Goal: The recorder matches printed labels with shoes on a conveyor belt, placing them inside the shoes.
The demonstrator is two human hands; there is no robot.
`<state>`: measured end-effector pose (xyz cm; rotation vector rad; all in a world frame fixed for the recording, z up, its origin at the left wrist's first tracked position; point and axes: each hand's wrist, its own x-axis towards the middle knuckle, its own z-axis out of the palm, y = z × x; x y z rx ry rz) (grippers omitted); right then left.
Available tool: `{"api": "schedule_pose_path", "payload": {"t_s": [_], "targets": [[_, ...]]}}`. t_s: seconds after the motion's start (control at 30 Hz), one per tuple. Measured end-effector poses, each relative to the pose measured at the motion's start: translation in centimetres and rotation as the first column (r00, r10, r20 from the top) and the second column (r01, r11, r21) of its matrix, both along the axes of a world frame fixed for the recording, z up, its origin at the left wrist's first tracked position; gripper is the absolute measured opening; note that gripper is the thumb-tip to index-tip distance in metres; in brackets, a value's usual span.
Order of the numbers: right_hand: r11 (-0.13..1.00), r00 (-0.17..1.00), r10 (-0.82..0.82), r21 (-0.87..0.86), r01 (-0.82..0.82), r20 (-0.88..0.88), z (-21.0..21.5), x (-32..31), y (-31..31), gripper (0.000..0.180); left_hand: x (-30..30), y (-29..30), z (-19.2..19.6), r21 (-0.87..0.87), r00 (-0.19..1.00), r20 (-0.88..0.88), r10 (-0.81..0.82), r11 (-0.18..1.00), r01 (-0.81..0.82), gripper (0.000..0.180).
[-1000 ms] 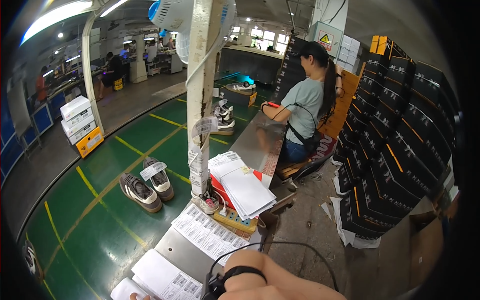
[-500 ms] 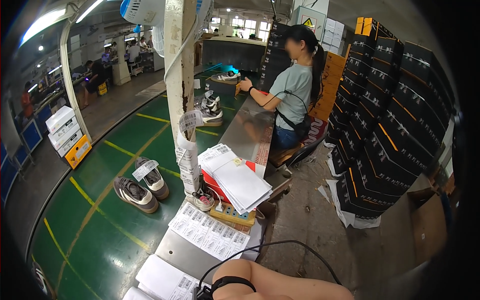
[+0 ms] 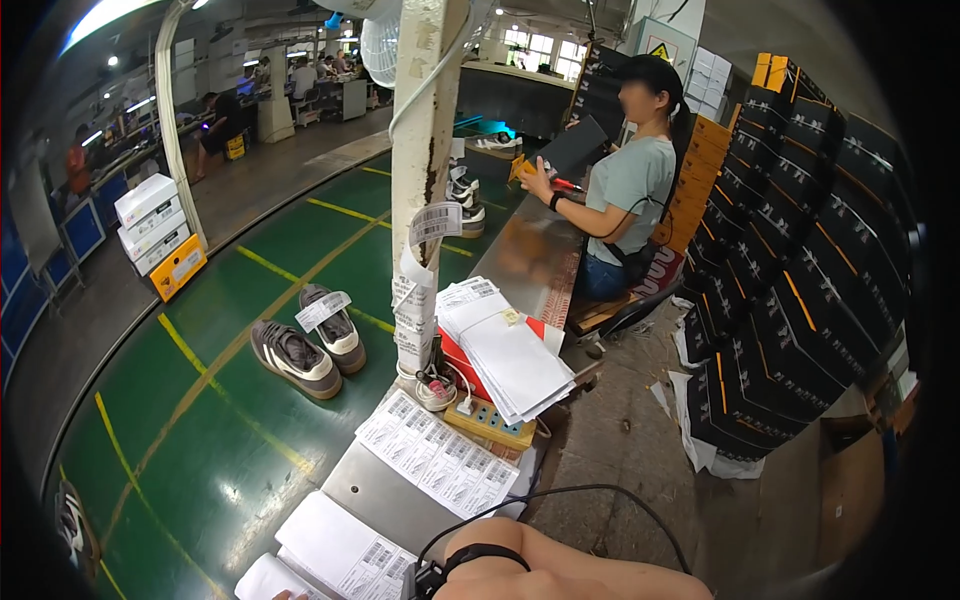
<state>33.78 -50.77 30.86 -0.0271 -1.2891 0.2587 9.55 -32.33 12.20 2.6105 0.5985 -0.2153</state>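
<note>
At the packing bench, little has changed in the past second beyond our own viewpoint: the head has swung, and the white post (image 3: pixel 425 150) with its hanging barcode tags now stands nearer the middle of the view, while our right forearm (image 3: pixel 590 572), with its black wristband (image 3: pixel 487 553), lies across the lower edge much as before. The right hand (image 3: pixel 288 595) is cut off by that edge apart from what looks like a fingertip, so we cannot tell whether it grips or lies loose; the left hand does not show. That fingertip rests at the nearest barcode label sheets (image 3: pixel 345 550), which lie on the metal bench (image 3: pixel 375 490) where they lay a second ago, so we judge the work on them has not moved forward. A second label sheet (image 3: pixel 435 462) lies just beyond, then a stack of white papers (image 3: pixel 505 350) on a red box (image 3: pixel 462 358). A black cable (image 3: pixel 560 492) loops from the wristband over the bench edge, close enough to snag the papers. A pair of grey-brown shoes (image 3: pixel 305 350) with a tag sits on the green surface (image 3: pixel 200 450) to the left, well apart from the hand. Farther along, a seated co-worker (image 3: pixel 625 190) has raised a black box, beside stacked black boxes (image 3: pixel 800 250).
</note>
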Motion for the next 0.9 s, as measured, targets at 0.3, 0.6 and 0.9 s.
{"api": "schedule_pose_path", "payload": {"t_s": [0.3,0.6,0.9], "targets": [[0.674,0.587,-0.716,-0.152,0.723,-0.378,-3.2,5.2,-1.2,0.065,-0.1,-0.7,-0.3,0.070,0.997,0.016,0.079,0.994,-0.080,0.058],[-0.436,-0.364,-0.896,0.357,0.826,-0.253,1.8,9.4,-8.2,0.068,1.6,0.2,1.2,-0.055,0.997,-0.033,0.068,0.996,-0.069,0.055],[-0.604,-0.607,-0.794,0.059,0.794,0.030,-1.9,10.1,-3.0,0.079,1.4,4.1,2.1,-0.224,0.999,-0.021,-0.031,0.974,0.026,0.053]]}}
